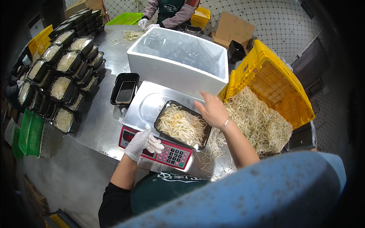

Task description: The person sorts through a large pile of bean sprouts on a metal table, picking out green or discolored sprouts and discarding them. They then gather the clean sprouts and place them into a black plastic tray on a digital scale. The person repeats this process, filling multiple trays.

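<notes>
A black plastic tray of bean sprouts [182,125] rests on the steel platform of a red electronic scale [144,97]. My bare right hand [212,109], fingers apart, is over the tray's upper right edge and holds nothing visible. In a white glove, my left hand [142,144] is above the scale's red keypad panel, left of the tray, thumb pointing up. White glove fingers show beside its palm; whether they are its own or a loose glove is unclear. Left of the scale stands another black tray [114,95] with a phone-like dark device [125,91] inside.
Behind the scale is a white foam box [176,69] of clear plastic lids. Sprouts [253,122] spill from a tipped yellow crate [279,82] at right. Filled trays [67,61] are stacked at left. A co-worker's gloved hands [146,25] handle sprouts across the steel table [99,114].
</notes>
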### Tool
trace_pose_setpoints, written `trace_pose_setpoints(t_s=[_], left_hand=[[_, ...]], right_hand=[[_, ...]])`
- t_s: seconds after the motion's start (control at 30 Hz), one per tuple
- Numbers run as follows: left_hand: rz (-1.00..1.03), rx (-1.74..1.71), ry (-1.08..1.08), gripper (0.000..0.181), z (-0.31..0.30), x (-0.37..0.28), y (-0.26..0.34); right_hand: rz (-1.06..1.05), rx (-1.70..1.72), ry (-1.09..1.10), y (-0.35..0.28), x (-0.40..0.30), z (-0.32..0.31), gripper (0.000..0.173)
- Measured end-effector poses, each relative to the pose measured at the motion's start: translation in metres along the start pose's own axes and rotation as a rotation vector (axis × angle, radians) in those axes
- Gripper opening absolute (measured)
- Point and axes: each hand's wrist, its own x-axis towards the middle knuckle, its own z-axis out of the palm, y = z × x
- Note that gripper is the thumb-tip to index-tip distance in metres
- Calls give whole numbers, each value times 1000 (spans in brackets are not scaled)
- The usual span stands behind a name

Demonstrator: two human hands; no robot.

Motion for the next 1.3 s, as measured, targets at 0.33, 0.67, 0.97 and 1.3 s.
trace_pose_setpoints(t_s=[0.33, 0.67, 0.97, 1.3], left_hand=[[-179, 229, -144, 55, 86, -7, -14], [342, -238, 352, 25, 31, -22, 21], [1058, -359, 749, 25, -146, -135, 59], [792, -271, 1348, 19, -332, -187, 133]], right_hand=[[250, -135, -169, -42, 30, 79, 54], [489, 1075, 465, 63, -79, 48, 43], [743, 873, 523, 163, -222, 123, 43], [325, 375, 428, 102, -183, 137, 45]])
